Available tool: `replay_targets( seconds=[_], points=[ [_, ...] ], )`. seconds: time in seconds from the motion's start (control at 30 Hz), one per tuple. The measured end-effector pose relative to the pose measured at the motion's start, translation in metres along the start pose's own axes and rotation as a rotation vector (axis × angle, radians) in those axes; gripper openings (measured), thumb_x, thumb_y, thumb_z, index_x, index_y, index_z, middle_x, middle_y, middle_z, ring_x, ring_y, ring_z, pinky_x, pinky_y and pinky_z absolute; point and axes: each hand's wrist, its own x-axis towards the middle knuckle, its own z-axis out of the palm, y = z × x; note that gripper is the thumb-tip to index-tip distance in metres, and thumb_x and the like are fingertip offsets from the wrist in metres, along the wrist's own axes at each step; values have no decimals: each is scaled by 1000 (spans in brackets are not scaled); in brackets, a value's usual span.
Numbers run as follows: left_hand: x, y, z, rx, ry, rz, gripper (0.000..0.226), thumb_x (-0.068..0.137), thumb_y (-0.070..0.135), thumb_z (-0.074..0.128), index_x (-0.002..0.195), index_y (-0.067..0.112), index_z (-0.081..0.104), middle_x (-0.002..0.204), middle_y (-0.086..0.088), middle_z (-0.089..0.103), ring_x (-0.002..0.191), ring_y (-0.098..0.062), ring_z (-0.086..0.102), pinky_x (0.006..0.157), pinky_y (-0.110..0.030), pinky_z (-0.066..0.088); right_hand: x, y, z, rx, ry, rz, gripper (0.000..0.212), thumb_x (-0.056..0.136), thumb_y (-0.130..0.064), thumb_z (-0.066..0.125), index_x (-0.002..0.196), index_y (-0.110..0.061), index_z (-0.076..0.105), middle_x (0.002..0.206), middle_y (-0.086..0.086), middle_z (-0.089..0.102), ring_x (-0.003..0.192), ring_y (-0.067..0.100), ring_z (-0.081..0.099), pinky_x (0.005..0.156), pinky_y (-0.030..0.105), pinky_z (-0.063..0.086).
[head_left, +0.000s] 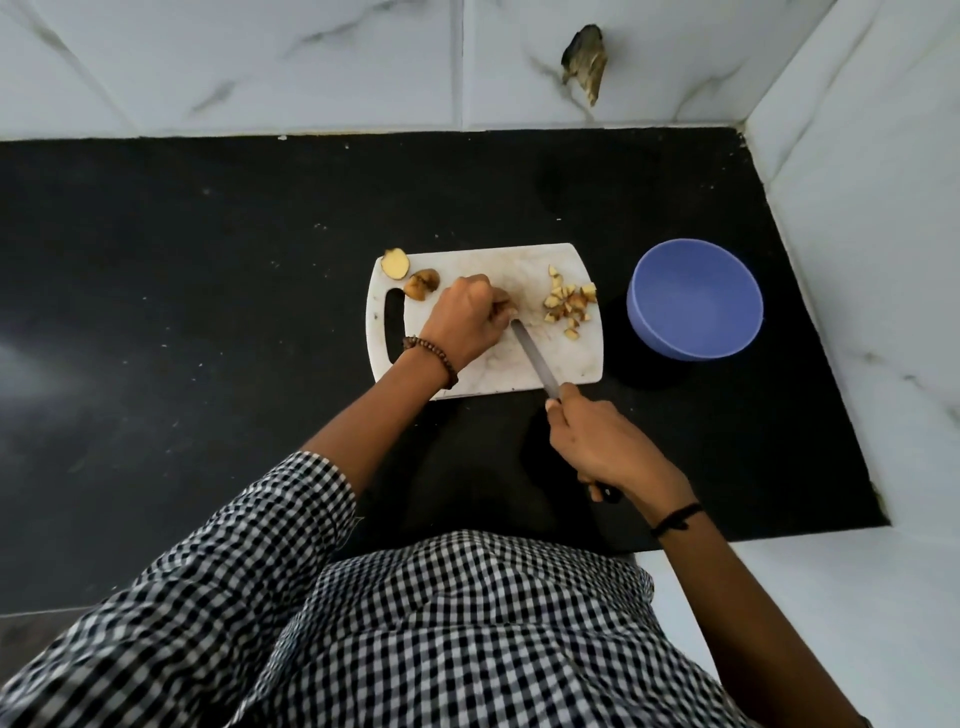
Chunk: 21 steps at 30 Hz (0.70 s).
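A: Left hand (465, 317)?
B: Rests knuckles-up at centre frame on the white plastic chopping board (569, 358). Fingers curled down, pinching a small brownish piece (508, 310) against the board; piece mostly hidden under the fingertips.

A: And the right hand (602, 447)?
B: Sits lower right of centre, just off the board's near edge. Fingers wrapped tight round the handle of the steel-bladed knife (535, 361), with the black handle end poking out by the wrist.

A: Blade position?
B: Slants up and to the left across the board's lower edge. Tip lies just beside the left fingertips, touching or almost touching the pinched piece; cannot tell which.

A: Anything already cut?
B: Heap of small yellow-brown chunks (566, 304) on the board's right side, well apart from the blade. Two larger round slices (422, 285) at the board's upper left corner, above the slot handle, one overhanging the edge.

A: Around the board?
B: Round blue plastic bowl (696, 299) just to the right, on the black stone counter (208, 312). White marbled tiles (311, 62) across the top of the frame.
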Motion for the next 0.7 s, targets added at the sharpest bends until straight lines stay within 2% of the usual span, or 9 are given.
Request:
replay_targets(
  seconds=[0.13, 0.27, 0.43, 0.5, 0.57, 0.6, 0.7],
  points=[
    [1, -3, 0, -29, 9, -19, 24, 86, 18, 64, 107, 12, 72, 91, -8, 66, 83, -19, 60, 72, -24, 48, -2, 4, 0, 59, 94, 2, 32, 105, -43, 29, 115, -19, 47, 89, 6, 60, 55, 23, 65, 42, 25, 44],
    [0, -6, 1, -75, 13, -44, 25, 82, 14, 66, 107, 12, 71, 93, -9, 66, 84, -20, 61, 76, -25, 50, 2, 7, -1, 174, 208, -20, 32, 104, -47, 34, 107, -19, 49, 87, 10, 60, 54, 23, 61, 41, 26, 44],
    [1, -8, 2, -134, 12, -75, 29, 76, 12, 76, 104, 15, 71, 99, -7, 60, 81, -17, 60, 75, -28, 53, 28, 0, -3, 250, 310, -57, 37, 99, -55, 44, 94, -18, 47, 88, 9, 60, 76, 29, 64, 62, 39, 52],
    [3, -8, 1, -140, 5, -79, 27, 76, 13, 77, 103, 16, 71, 99, -6, 60, 80, -17, 61, 76, -29, 54, 39, -5, -4, 264, 333, -78, 37, 99, -51, 48, 98, -14, 51, 87, 9, 60, 75, 24, 63, 62, 37, 52],
    [4, -10, 1, -139, 0, -80, 26, 77, 14, 77, 102, 17, 71, 97, -4, 62, 79, -15, 61, 75, -31, 56, 47, -11, -6, 259, 359, -102, 36, 100, -48, 50, 106, -12, 54, 85, 6, 59, 72, 17, 59, 57, 27, 43],
    [4, -11, 1, -137, 2, -82, 26, 77, 15, 77, 102, 17, 71, 96, -4, 62, 78, -14, 61, 74, -32, 56, 52, -15, -6, 259, 376, -115, 37, 100, -47, 50, 111, -12, 54, 85, 4, 59, 72, 16, 59, 57, 26, 43],
    [0, -17, 2, -136, 29, -92, 26, 76, 15, 77, 102, 16, 72, 93, -3, 63, 76, -15, 61, 71, -34, 55, 65, -22, -7, 265, 443, -140, 44, 99, -44, 54, 128, -12, 53, 88, 3, 63, 78, 17, 62, 69, 37, 54]
  ],
)
